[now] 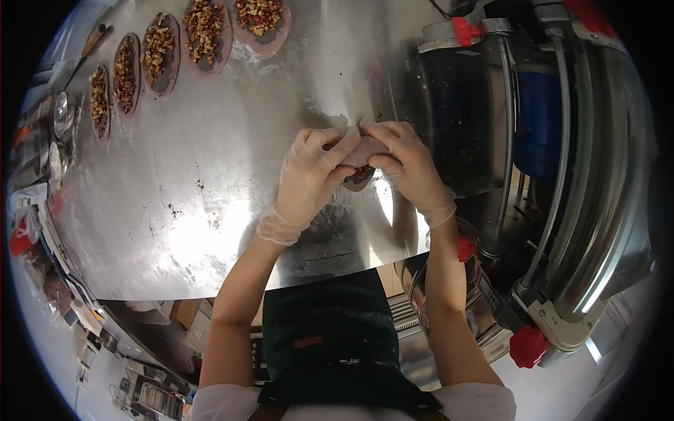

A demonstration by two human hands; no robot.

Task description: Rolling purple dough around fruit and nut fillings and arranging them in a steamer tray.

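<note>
My left hand (309,175) and my right hand (407,168), both in clear gloves, pinch a pinkish-purple piece of dough (364,149) between them, fingers bent over its upper and side edges. A darker lower part of the dough with brown bits of filling shows below the pinched fold, on the steel worktop (161,217). Some fingertips are hidden by the fold.
Several dough ovals topped with chopped brown filling (161,52) lie in a row at the back left. A knife-like tool (95,42) and assorted utensils (60,112) sit along the left. A steel machine with red knobs (526,344) and a blue container (533,133) are at the right.
</note>
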